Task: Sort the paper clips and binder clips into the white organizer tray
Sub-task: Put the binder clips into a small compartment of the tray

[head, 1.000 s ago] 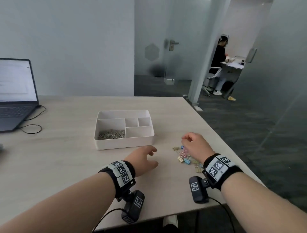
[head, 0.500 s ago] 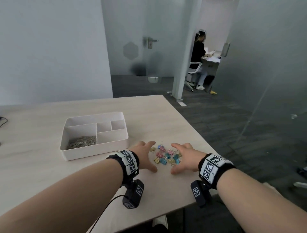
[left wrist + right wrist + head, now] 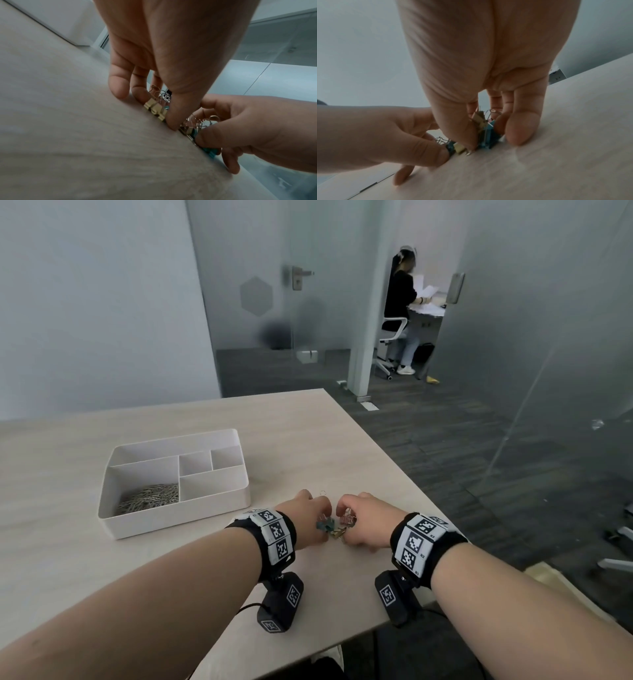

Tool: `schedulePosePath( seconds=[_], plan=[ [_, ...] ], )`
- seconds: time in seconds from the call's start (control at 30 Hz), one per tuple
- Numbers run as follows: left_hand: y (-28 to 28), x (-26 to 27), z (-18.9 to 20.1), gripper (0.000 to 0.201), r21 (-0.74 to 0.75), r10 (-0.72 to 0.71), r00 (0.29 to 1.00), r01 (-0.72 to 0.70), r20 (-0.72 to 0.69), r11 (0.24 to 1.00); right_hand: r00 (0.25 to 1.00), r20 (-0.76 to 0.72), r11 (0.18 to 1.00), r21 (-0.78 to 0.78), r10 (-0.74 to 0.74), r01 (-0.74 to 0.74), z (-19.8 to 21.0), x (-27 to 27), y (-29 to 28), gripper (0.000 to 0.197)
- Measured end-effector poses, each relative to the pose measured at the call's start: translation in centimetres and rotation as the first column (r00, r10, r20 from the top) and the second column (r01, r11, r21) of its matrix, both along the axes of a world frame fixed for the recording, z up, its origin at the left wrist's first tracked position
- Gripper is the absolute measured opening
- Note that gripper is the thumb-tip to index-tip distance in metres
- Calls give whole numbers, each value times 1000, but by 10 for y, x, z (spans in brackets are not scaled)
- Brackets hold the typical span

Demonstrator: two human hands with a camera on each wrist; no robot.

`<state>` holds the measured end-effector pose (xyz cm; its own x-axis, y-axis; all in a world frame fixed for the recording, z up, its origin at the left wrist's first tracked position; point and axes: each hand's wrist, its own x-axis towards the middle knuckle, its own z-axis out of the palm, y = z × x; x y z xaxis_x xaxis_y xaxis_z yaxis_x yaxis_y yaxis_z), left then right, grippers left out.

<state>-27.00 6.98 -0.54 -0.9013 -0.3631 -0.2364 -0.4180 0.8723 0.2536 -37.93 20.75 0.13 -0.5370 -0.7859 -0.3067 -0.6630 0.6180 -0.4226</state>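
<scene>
The tabletop (image 3: 68, 474) has a pale, matt wood-grain finish, smooth and faintly streaked. On it, the white organizer tray (image 3: 178, 517) looks like smooth matt plastic with thin dividers. In its compartment at 8 o'clock, the paper clips (image 3: 150, 497) are bare silvery wire with a dull metallic sheen. The binder clips (image 3: 485, 135), at 4 o'clock from the tray, have painted metal bodies in gold-yellow and teal with shiny wire handles. The wrist bands (image 3: 274, 534) look like black cloth carrying matt white printed marker tiles. The partition (image 3: 548, 302) at 1 o'clock is smooth frosted glass.
</scene>
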Motion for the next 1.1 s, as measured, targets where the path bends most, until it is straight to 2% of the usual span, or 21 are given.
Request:
schedulePosePath(
  seconds=[0.17,0.3,0.4,0.6,0.73,0.9,1.1],
  plan=[
    [-6,8,2,43,61,14,998,-10,-65,998,1000,-18,997,-72,-12,11,-1,4,0,26],
    [-14,21,0,42,103,65,993,-54,-101,993,998,43,988,-142,-50,56,-3,6,2,19],
    [-22,34,3,38,136,102,986,-83,-134,987,995,67,982,-166,-77,87,-3,9,1,18],
    [-44,63,12,35,332,191,961,-117,-199,936,997,47,974,-213,-69,78,11,17,-12,22],
    [-65,84,22,35,406,244,936,-126,-252,905,998,41,962,-269,-38,48,21,27,-34,20],
    [-101,109,39,36,454,324,891,-157,-317,877,991,130,938,-346,7,39,30,41,-75,20],
    [-140,131,49,34,498,451,818,-243,-356,833,977,215,839,-529,-14,128,41,64,-131,15]
  ],
)
